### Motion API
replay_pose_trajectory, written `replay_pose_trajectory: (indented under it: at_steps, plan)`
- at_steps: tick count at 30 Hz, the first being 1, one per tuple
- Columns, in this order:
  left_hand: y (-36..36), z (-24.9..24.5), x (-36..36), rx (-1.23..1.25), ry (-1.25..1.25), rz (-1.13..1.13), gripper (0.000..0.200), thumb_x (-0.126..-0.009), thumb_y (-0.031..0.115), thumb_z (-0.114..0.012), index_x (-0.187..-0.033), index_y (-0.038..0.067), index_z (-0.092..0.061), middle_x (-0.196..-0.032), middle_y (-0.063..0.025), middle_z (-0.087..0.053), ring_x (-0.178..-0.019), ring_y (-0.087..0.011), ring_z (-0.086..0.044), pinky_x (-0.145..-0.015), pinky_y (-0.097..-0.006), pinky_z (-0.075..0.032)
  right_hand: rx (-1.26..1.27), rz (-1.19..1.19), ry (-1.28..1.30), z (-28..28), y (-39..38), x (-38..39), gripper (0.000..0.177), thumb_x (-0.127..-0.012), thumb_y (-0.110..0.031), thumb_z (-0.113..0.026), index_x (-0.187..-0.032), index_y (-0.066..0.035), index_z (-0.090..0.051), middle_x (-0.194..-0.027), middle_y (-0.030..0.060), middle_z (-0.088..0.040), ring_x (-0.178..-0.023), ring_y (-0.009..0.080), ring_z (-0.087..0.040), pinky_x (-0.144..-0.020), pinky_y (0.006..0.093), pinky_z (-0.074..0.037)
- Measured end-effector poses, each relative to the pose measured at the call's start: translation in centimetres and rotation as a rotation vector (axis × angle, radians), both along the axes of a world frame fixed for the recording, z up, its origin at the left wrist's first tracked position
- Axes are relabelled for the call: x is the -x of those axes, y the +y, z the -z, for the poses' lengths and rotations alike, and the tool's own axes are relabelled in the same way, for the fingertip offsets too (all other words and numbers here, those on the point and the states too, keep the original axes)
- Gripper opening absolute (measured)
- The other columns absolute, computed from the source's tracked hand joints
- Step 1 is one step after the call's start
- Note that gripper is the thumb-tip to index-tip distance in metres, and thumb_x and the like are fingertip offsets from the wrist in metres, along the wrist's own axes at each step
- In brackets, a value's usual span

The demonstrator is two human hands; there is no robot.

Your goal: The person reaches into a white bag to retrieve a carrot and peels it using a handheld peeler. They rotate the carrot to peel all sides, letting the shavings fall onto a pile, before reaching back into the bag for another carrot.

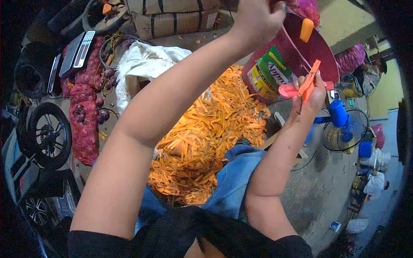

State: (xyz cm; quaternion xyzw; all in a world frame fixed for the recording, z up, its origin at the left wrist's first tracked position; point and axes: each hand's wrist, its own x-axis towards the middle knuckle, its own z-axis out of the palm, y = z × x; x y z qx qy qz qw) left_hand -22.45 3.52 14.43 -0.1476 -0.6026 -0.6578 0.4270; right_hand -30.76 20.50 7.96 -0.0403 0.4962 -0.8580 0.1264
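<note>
My left hand [264,19] is raised at the top edge of the view, beside the rim of a dark red bucket [262,64]. Its thumb shows, but the other fingers are mostly cut off by the edge. An orange carrot piece [306,30] appears against the bucket's opening, apart from both hands. In front of the bucket, my right hand [312,92] is closed around a red-orange tool [310,81] that looks like a peeler, with a red piece crossing it. Orange peelings [206,124] are heaped between my legs.
A white sack [150,56] lies behind the peelings. Red net bags of onions [84,116], a scale [79,51] and a wheel [48,135] are at left. A blue fan [342,120] stands at right. Farther right is another person [374,185].
</note>
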Motion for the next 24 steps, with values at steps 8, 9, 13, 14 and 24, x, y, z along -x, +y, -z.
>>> replay_pose_trajectory:
  at_steps: [8,9,13,14,24]
  plan:
    - [-6.6,21.3,-9.2,0.096,-0.696,-0.585,0.015,-0.074,0.002,-0.047,-0.088,-0.001,-0.047,-0.085,-0.0065,-0.053,-0.081,-0.0135,-0.051,-0.072,-0.0243,-0.040,-0.047,-0.040,0.021,-0.6,-0.6,-1.7,0.020,-0.080,-0.027,-0.041,-0.076,-0.007,-0.042,-0.056,0.0034,-0.040,-0.043,0.0137,-0.037,-0.040,0.0253,-0.033]
    - [-7.2,23.7,-11.3,0.027,-0.723,-0.602,0.013,-0.073,0.002,-0.048,-0.086,0.000,-0.049,-0.078,-0.0060,-0.054,-0.080,-0.0127,-0.051,-0.070,-0.0233,-0.040,-0.126,0.008,-0.011,-0.8,-0.9,-2.2,0.019,-0.080,-0.027,-0.042,-0.077,-0.008,-0.042,-0.057,0.0032,-0.041,-0.045,0.0135,-0.039,-0.040,0.0249,-0.034]
    - [-9.7,35.6,-19.9,-0.028,-1.101,-0.773,0.012,-0.072,0.008,-0.050,-0.082,0.001,-0.052,-0.074,-0.0084,-0.055,-0.072,-0.0162,-0.053,-0.066,-0.0250,-0.040,-0.101,-0.119,0.042,3.8,-2.8,0.1,0.017,-0.078,-0.022,-0.047,-0.083,-0.006,-0.048,-0.069,0.0024,-0.047,-0.057,0.0125,-0.047,-0.049,0.0246,-0.040]
    - [-9.8,37.3,-21.3,-0.034,-1.103,-0.774,0.012,-0.072,0.008,-0.050,-0.082,0.001,-0.052,-0.074,-0.0084,-0.055,-0.072,-0.0162,-0.053,-0.066,-0.0250,-0.040,-0.109,-0.096,0.003,3.8,-3.8,-1.4,0.019,-0.077,-0.020,-0.048,-0.087,-0.003,-0.049,-0.072,0.0023,-0.050,-0.061,0.0119,-0.049,-0.055,0.0232,-0.040]
    - [-11.5,41.7,-21.5,-0.575,-1.436,-0.585,0.025,-0.072,0.019,-0.048,-0.095,0.007,-0.050,-0.086,-0.0070,-0.056,-0.078,-0.0211,-0.053,-0.071,-0.0329,-0.040,-0.367,-0.254,0.071,6.9,-8.8,-5.0,0.013,-0.074,-0.017,-0.054,-0.074,-0.005,-0.049,-0.069,-0.0022,-0.047,-0.059,0.0057,-0.043,-0.054,0.0207,-0.035]
